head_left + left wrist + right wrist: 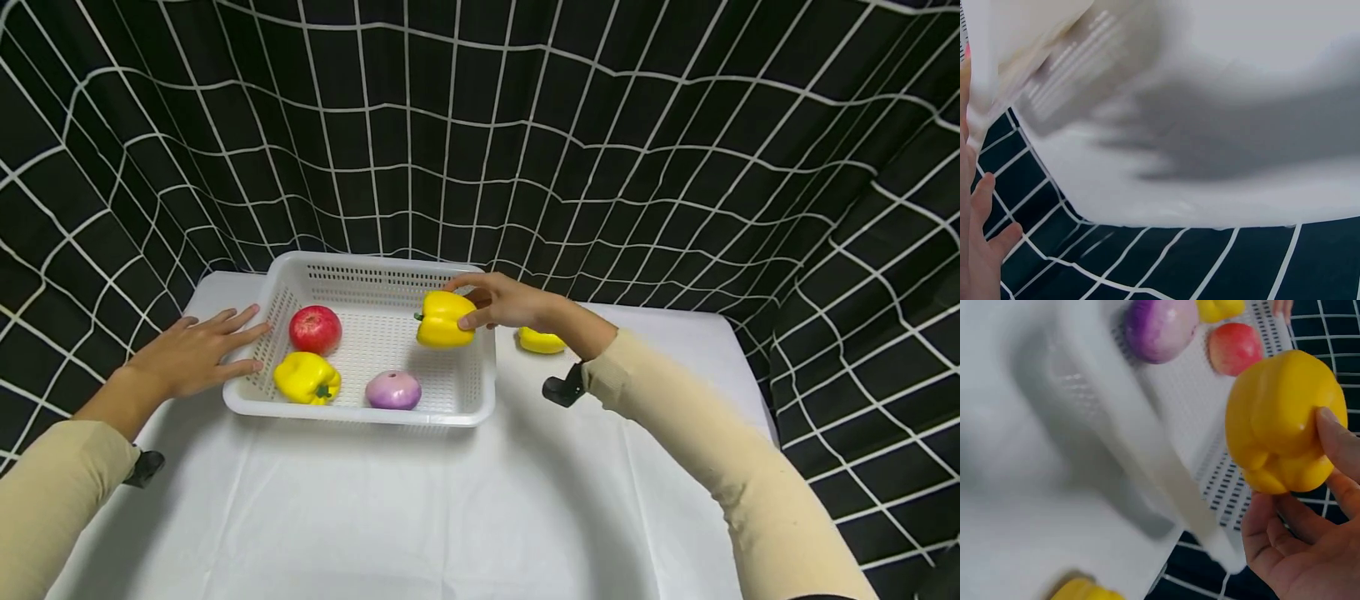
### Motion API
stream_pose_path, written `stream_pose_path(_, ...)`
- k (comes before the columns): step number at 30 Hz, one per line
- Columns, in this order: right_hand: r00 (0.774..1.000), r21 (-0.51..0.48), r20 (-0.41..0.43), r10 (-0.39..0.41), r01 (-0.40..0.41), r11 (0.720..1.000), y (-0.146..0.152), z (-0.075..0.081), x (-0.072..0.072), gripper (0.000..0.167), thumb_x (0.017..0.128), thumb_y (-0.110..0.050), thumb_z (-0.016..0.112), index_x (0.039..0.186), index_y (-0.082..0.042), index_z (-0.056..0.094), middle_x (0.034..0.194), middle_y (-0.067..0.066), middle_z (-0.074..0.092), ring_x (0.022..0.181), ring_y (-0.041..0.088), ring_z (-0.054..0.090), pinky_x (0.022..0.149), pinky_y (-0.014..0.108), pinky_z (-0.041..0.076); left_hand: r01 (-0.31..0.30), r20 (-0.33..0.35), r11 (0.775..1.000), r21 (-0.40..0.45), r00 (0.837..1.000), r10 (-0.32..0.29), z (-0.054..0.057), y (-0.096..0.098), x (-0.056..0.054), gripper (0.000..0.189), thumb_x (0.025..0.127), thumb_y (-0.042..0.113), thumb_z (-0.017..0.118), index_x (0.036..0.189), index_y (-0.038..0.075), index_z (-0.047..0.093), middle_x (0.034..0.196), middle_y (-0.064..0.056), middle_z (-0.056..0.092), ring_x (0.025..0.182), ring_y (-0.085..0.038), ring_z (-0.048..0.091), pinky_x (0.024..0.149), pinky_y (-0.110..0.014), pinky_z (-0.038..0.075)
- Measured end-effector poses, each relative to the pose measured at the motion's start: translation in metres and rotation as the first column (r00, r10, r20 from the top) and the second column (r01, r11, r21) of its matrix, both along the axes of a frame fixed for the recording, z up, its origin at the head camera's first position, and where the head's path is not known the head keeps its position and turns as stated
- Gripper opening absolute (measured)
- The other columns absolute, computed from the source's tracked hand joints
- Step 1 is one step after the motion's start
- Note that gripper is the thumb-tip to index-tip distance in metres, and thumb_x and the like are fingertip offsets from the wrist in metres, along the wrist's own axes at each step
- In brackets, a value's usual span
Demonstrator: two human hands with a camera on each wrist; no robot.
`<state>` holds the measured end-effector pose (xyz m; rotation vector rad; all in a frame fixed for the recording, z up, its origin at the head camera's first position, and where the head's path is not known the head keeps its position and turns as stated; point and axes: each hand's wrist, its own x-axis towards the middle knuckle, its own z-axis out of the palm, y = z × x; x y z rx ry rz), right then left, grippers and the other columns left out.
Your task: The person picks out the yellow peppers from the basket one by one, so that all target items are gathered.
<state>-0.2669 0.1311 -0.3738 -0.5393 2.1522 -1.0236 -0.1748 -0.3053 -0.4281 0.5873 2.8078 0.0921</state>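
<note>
My right hand grips a yellow bell pepper over the right side of a white perforated basket. The right wrist view shows the thumb on the side of this pepper and fingers beneath it. At the basket's left rim, my left hand rests with its fingers straight and spread. Inside the basket lie a red, apple-like fruit, a second yellow bell pepper and a purple onion. In the left wrist view the left hand shows only partly.
Right of the basket, another yellow item, partly hidden by the right forearm, lies on the white-covered table. A black curtain with white grid lines hangs behind the table and along both sides.
</note>
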Motion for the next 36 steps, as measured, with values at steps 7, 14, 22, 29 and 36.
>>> stream_pose_path(7,0.998,-0.001,-0.051,0.021,-0.021,1.000,0.047,0.008,0.014,0.054,0.093,-0.013,0.071,0.142,-0.019,0.050,0.136,0.012,0.058,0.122,0.030,0.055,0.105,0.052,0.045,0.003,-0.011,1.000,-0.003,1.000,-0.003,-0.001,0.000,0.000,0.070,0.099,0.057,0.047,0.155,0.017,0.035,0.162,-0.019,0.023,0.144,-0.049,0.025,0.110,-0.073,0.022)
stream_pose_path(14,0.995,-0.008,-0.084,-0.058,0.058,0.998,0.095,0.007,0.025,0.057,0.092,-0.014,0.072,0.143,-0.016,0.048,0.141,0.016,0.054,0.130,0.035,0.051,0.106,0.056,0.043,0.010,-0.017,1.000,-0.002,1.000,-0.010,-0.002,0.000,0.000,0.070,0.099,0.058,0.045,0.155,0.016,0.035,0.162,-0.018,0.023,0.144,-0.049,0.025,0.110,-0.072,0.022)
stream_pose_path(22,0.992,0.025,-0.058,-0.111,0.112,0.993,0.141,-0.007,0.038,0.059,0.093,-0.017,0.071,0.146,-0.014,0.044,0.142,0.022,0.052,0.126,0.037,0.051,0.103,0.053,0.044,0.005,-0.016,1.000,0.012,1.000,-0.005,-0.001,0.000,0.001,0.069,0.099,0.056,0.046,0.154,0.015,0.035,0.162,-0.019,0.024,0.144,-0.049,0.026,0.110,-0.073,0.023)
stream_pose_path(29,0.987,0.031,-0.031,-0.159,0.160,0.987,0.179,-0.027,0.050,0.061,0.093,-0.018,0.071,0.146,-0.009,0.043,0.141,0.023,0.052,0.129,0.040,0.048,0.096,0.047,0.051,0.005,-0.026,1.000,0.006,1.000,-0.005,-0.003,-0.002,0.001,0.070,0.099,0.059,0.044,0.155,0.017,0.035,0.162,-0.018,0.024,0.144,-0.049,0.026,0.110,-0.072,0.023)
stream_pose_path(36,0.977,0.064,-0.005,-0.213,0.213,0.975,0.205,-0.054,0.066,0.065,0.093,-0.020,0.071,0.148,-0.003,0.040,0.149,0.025,0.041,0.135,0.045,0.041,0.095,0.054,0.050,0.009,-0.025,1.000,0.001,1.000,-0.009,-0.003,-0.002,0.000,0.069,0.099,0.056,0.047,0.155,0.016,0.035,0.162,-0.019,0.023,0.144,-0.049,0.026,0.110,-0.073,0.022)
